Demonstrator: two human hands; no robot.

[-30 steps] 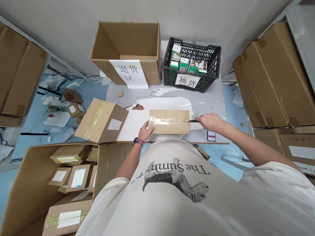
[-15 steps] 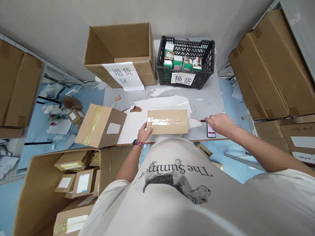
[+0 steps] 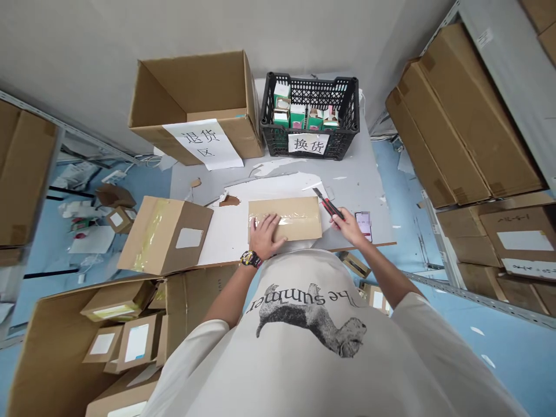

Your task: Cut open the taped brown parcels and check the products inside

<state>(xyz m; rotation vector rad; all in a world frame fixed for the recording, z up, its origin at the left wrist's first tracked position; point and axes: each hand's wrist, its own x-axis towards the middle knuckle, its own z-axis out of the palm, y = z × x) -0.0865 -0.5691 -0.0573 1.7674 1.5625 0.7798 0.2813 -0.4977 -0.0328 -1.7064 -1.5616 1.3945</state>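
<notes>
Resting on the long brown cardboard box [image 3: 304, 219] with shiny clear tape, the left hand [image 3: 265, 237] has its fingers spread a little. I see the right hand [image 3: 348, 227] just beside the box, its fingers wrapped around a red and black knife [image 3: 330, 205]. The box lies on the grey and white desk [image 3: 356, 179], near the front edge.

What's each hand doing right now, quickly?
Left hand: open, laid on top of the small box.
Right hand: closed, holding the cutter.
</notes>
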